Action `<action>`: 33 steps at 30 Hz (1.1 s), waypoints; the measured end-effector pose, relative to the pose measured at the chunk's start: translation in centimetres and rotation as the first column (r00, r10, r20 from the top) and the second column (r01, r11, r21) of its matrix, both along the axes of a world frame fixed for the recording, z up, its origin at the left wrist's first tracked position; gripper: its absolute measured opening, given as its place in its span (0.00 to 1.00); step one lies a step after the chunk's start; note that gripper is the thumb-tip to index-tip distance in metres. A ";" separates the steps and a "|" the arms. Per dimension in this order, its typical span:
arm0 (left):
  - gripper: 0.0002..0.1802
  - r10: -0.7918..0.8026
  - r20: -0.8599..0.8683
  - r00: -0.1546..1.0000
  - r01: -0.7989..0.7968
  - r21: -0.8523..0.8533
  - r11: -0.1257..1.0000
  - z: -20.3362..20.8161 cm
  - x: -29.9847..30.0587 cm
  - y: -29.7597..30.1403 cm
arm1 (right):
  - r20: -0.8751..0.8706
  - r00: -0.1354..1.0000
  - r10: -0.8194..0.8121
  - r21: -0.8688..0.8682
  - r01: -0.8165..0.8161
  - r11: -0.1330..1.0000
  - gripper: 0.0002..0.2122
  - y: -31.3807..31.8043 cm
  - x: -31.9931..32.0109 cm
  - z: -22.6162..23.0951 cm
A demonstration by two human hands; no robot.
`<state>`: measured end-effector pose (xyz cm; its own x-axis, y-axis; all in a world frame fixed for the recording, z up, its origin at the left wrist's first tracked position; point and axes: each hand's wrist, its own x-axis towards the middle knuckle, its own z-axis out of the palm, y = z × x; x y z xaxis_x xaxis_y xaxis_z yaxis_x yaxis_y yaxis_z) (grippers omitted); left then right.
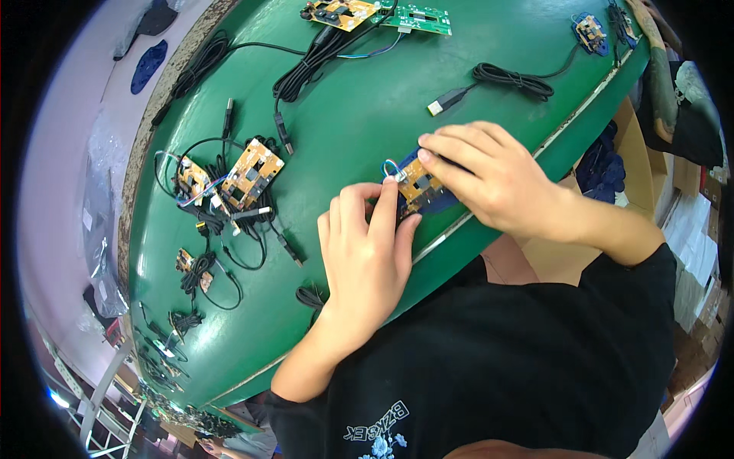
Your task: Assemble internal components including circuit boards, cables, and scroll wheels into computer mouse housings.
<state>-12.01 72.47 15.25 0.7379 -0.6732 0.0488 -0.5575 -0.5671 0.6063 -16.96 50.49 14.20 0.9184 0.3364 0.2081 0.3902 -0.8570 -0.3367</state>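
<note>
Near the front edge of the green table, a tan circuit board (417,187) with dark components lies over a dark blue piece (442,202). My left hand (361,249) pinches the board's left side, its index fingertip at a small white connector and its thumb at the lower edge. Thin coloured wires (390,165) loop out beside that fingertip. From the right, my right hand (501,177) grips the board and the blue piece, fingers bent over the upper edge. Its thumb is hidden behind the fingers.
Left of my hands, tan boards (252,174) lie tangled with black cables. Tan and green boards (417,19) sit at the far edge. A coiled USB cable (514,81) lies beyond my right hand. On the right, a cardboard box (638,157) holds dark blue pieces.
</note>
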 end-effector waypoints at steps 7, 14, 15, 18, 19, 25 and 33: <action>0.27 0.005 -0.079 0.997 -0.003 0.035 0.999 0.7 0.6 -0.6 | -0.064 0.996 -0.062 0.146 0.071 0.987 0.16 -0.4 -0.3 -0.3; 0.26 -0.023 -0.075 0.997 0.022 -0.010 1.000 0.4 1.3 0.0 | -0.371 0.928 -0.037 0.277 0.149 0.949 0.09 -0.7 3.0 1.4; 0.26 -0.030 -0.062 0.998 0.028 -0.021 0.999 0.4 1.3 0.0 | -0.373 0.927 -0.040 0.272 0.151 0.951 0.09 -0.7 3.0 1.5; 0.25 -0.039 -0.047 0.998 0.038 -0.028 0.999 0.6 1.5 0.4 | -0.385 0.922 -0.044 0.311 0.175 0.934 0.08 -0.5 3.0 1.5; 0.25 -0.059 -0.047 0.997 0.057 -0.032 0.998 0.6 1.7 0.6 | -0.384 0.922 -0.044 0.308 0.173 0.936 0.08 -0.5 3.0 1.4; 0.26 -0.186 -0.061 0.981 0.185 -0.022 0.983 0.5 3.7 1.4 | -0.427 0.897 -0.112 0.200 0.214 0.956 0.07 0.8 3.0 2.0; 0.25 -0.140 -0.096 0.985 0.137 -0.036 0.990 0.6 2.9 1.1 | -0.125 0.982 -0.143 0.067 0.152 0.986 0.15 1.2 -1.1 0.8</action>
<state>-9.09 73.54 15.85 0.6397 -0.7686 0.0018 -0.5662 -0.4697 0.6773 -18.08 51.65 15.02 0.9765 0.1829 0.1136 0.2145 -0.8722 -0.4396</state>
